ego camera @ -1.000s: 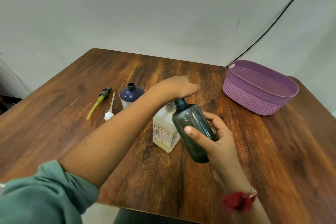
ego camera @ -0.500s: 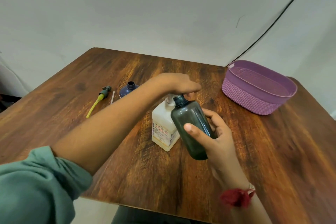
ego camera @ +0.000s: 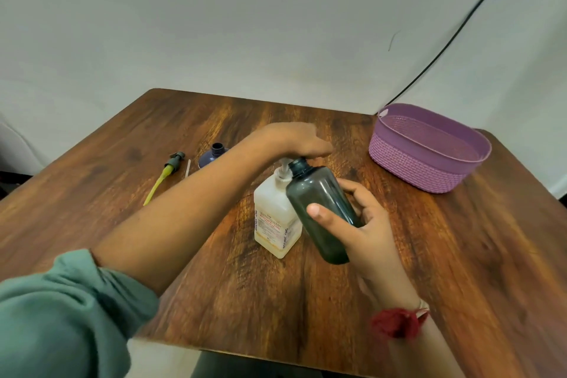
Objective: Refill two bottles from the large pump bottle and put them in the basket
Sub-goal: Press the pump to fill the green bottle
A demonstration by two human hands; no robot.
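The left hand [ego camera: 296, 139] is pressing lower on the pump bottle [ego camera: 274, 215] now than a second ago, palm flat over the pump head, and only a short bit of the white stem shows under it. The forearm has dropped with it and now covers most of the dark blue bottle [ego camera: 214, 154] behind; just its neck and a slice of shoulder peek out (a second ago the whole bottle was in plain sight). The white tube beside it is nearly hidden too. The grey bottle [ego camera: 322, 209] in the right hand [ego camera: 365, 224] has edged in, its open mouth tucked right under the left palm.
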